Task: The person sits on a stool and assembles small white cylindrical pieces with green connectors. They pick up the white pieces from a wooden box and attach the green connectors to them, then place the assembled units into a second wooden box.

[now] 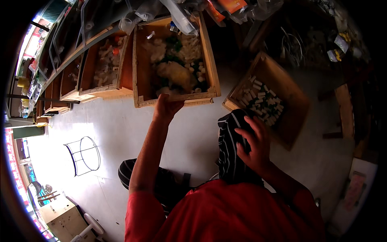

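Observation:
My left hand (166, 109) reaches forward and is closed over the front edge of a wooden drawer (198, 97). Inside that drawer lie whitish fittings, some green pieces and a pale lumpy bag (175, 74). My right hand (256, 147) is held over my right knee in dark striped trousers, its fingers apart and nothing in them. Just beyond that knee a wooden box (292, 115) sits at an angle on the floor. Many short white tube-shaped pieces (266, 101) are in it, with green among them.
Left of the drawer is another wooden compartment (102, 90) with pale and orange pieces. Clear plastic bags (177, 16) hang over the drawer's far end. A black wire frame (82, 155) stands on the grey floor at left, near a beige cabinet (62, 213).

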The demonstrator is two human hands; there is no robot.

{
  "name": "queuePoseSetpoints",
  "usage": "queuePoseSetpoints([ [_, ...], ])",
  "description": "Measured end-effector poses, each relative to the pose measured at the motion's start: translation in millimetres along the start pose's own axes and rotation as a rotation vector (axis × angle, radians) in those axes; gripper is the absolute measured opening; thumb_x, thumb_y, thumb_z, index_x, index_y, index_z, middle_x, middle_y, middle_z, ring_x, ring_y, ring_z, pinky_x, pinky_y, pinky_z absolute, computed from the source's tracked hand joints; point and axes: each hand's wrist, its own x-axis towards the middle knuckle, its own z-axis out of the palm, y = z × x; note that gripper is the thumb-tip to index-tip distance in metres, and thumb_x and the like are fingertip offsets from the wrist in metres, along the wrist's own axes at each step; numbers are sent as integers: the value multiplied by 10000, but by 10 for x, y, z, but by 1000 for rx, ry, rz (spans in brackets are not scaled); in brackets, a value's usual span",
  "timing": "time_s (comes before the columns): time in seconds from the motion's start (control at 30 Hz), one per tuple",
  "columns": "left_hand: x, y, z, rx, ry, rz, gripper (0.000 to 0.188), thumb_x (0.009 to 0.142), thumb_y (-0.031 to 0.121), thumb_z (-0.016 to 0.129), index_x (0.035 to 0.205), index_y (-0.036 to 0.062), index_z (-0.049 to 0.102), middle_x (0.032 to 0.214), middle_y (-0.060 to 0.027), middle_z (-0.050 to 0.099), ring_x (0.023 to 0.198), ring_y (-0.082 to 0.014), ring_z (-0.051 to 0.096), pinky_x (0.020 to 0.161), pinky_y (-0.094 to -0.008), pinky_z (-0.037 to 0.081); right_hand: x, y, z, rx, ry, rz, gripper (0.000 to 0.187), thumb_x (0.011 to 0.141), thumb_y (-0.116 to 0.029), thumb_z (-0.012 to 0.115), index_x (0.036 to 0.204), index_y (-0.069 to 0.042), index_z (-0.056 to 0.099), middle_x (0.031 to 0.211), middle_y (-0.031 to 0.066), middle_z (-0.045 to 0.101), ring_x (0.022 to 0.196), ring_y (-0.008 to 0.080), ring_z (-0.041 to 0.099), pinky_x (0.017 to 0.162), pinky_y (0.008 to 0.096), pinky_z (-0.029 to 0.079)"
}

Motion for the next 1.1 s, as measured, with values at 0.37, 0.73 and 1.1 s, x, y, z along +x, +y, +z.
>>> queuePoseSetpoints([
  [0.37,-790,-939,-186,-123,74,81,437,845,244,505,1196,-9,453,1208,-173,522,1103,-331,546,969,-470,467,-55,31,50,8,58,-40,385,768,-190,592,1146,-117,583,1351,124,422,1226,366,397,1004,467,327],
  [0.73,-996,-1421,-466,-211,208,11,476,807,176,519,1245,20,417,1249,-160,482,1170,-323,487,999,-486,419,-4,1,103,16,73,-74,375,752,-163,602,1124,-115,596,1332,121,444,1209,361,413,1004,465,335],
  [1.1,-962,-1494,-677,-214,186,55,458,796,188,533,1215,23,451,1224,-149,511,1130,-331,521,954,-492,453,-43,61,74,16,120,-74,363,746,-158,601,1105,-108,596,1320,117,442,1205,360,420,997,462,347],
])
